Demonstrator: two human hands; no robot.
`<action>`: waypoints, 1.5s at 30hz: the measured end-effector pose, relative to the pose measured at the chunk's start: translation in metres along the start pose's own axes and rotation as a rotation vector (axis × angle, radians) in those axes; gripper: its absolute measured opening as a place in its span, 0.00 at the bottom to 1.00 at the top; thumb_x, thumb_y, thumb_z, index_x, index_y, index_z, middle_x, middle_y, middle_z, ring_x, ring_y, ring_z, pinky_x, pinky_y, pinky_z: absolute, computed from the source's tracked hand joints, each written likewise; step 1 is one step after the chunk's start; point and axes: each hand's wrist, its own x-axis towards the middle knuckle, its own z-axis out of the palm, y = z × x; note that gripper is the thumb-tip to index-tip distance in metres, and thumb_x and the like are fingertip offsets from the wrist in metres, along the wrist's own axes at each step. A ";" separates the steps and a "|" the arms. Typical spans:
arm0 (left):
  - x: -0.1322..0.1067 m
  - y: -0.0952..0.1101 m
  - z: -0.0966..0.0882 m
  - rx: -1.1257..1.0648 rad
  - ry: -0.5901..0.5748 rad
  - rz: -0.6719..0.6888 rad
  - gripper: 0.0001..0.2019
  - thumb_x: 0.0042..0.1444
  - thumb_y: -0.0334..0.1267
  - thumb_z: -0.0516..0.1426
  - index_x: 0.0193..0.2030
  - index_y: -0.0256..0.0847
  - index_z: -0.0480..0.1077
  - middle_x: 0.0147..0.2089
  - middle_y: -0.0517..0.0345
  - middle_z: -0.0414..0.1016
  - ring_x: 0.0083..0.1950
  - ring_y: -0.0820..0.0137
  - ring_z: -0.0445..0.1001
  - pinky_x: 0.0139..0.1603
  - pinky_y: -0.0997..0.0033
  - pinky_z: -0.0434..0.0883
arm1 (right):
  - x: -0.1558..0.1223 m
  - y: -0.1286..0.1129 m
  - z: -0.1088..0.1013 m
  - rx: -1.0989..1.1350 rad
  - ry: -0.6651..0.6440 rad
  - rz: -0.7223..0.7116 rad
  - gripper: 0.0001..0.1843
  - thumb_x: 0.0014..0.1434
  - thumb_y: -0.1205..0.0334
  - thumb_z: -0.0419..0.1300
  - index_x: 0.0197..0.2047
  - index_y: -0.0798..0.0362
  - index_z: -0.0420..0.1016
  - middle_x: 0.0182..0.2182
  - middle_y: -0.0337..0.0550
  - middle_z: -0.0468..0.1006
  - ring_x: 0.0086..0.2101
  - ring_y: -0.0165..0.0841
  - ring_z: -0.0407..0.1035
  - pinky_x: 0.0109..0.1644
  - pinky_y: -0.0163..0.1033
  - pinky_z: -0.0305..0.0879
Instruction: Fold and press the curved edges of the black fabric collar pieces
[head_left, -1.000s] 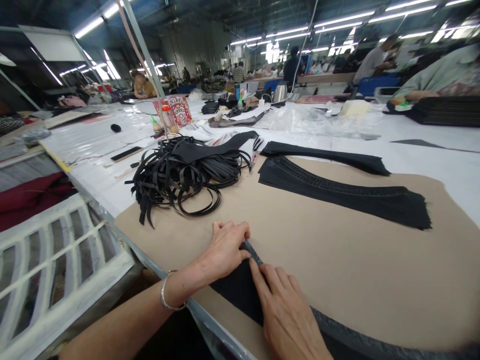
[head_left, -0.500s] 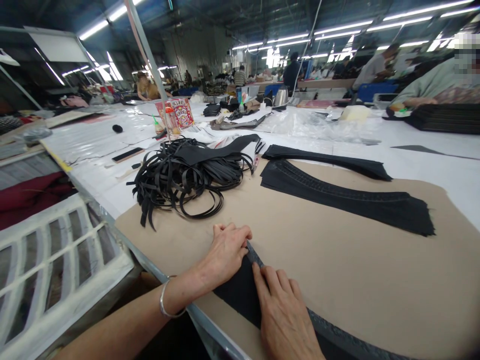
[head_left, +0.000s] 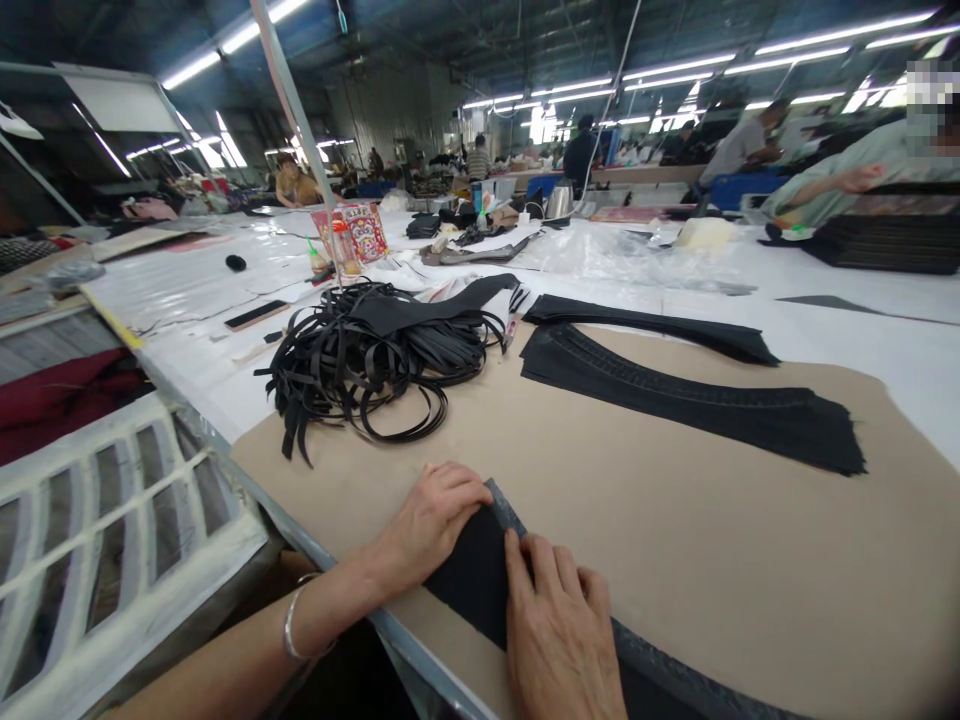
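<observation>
- The left hand (head_left: pixel 442 515) sits near the bench's near edge, fingers bent and close together at the tip of a black fabric piece (head_left: pixel 472 575); its thumb is hidden, so whether it pinches the cloth cannot be told.
- The right hand (head_left: pixel 562 615) lies on the same piece, fingers slightly spread, pressing rather than gripping.
- A grey strip (head_left: pixel 506 510) lines the fabric's far edge. It could skew or pucker if one hand drags while the other presses unevenly.
- The fabric lies along the near edge of a beige sheet (head_left: pixel 690 540) on the bench (head_left: pixel 180 280); a sleeve or body brushing that edge might shift it.
- Beyond the left hand, tangled black straps (head_left: pixel 390 365) spread over the sheet's far-left corner; a loose loop could snag a reaching arm.
- A black stack (head_left: pixel 690 400) rests towards the sheet's far edge.
</observation>
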 end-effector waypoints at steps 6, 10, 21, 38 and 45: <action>-0.015 -0.012 -0.002 0.150 -0.105 0.176 0.16 0.64 0.28 0.46 0.52 0.43 0.70 0.47 0.54 0.75 0.51 0.66 0.68 0.54 0.60 0.59 | -0.003 -0.003 0.000 -0.005 0.014 -0.005 0.26 0.54 0.75 0.54 0.57 0.57 0.69 0.43 0.49 0.75 0.40 0.40 0.65 0.43 0.49 0.58; -0.014 -0.008 -0.002 0.230 -0.151 0.153 0.17 0.64 0.27 0.46 0.54 0.43 0.69 0.48 0.53 0.74 0.51 0.66 0.68 0.54 0.59 0.57 | -0.003 -0.004 0.001 -0.006 -0.003 -0.016 0.28 0.53 0.75 0.54 0.58 0.55 0.67 0.40 0.49 0.74 0.39 0.42 0.65 0.43 0.52 0.58; 0.018 -0.004 -0.012 0.050 -0.105 -0.034 0.14 0.58 0.26 0.53 0.50 0.43 0.68 0.49 0.56 0.72 0.53 0.67 0.66 0.52 0.64 0.59 | 0.025 0.007 -0.008 0.162 -0.045 0.066 0.16 0.60 0.69 0.54 0.50 0.48 0.72 0.47 0.47 0.72 0.45 0.41 0.66 0.44 0.45 0.58; 0.076 -0.012 -0.026 0.112 -0.608 0.106 0.06 0.47 0.29 0.61 0.32 0.41 0.71 0.40 0.60 0.72 0.50 0.63 0.65 0.50 0.62 0.54 | 0.060 0.007 -0.006 0.316 -0.119 0.303 0.02 0.57 0.66 0.58 0.33 0.50 0.72 0.33 0.42 0.72 0.37 0.38 0.67 0.37 0.39 0.55; 0.069 -0.021 -0.027 0.039 -0.594 0.138 0.08 0.52 0.29 0.59 0.36 0.46 0.75 0.36 0.64 0.76 0.47 0.67 0.68 0.53 0.62 0.52 | 0.057 0.007 -0.003 0.461 -0.094 0.281 0.07 0.57 0.71 0.55 0.35 0.51 0.71 0.32 0.41 0.74 0.36 0.36 0.68 0.38 0.37 0.60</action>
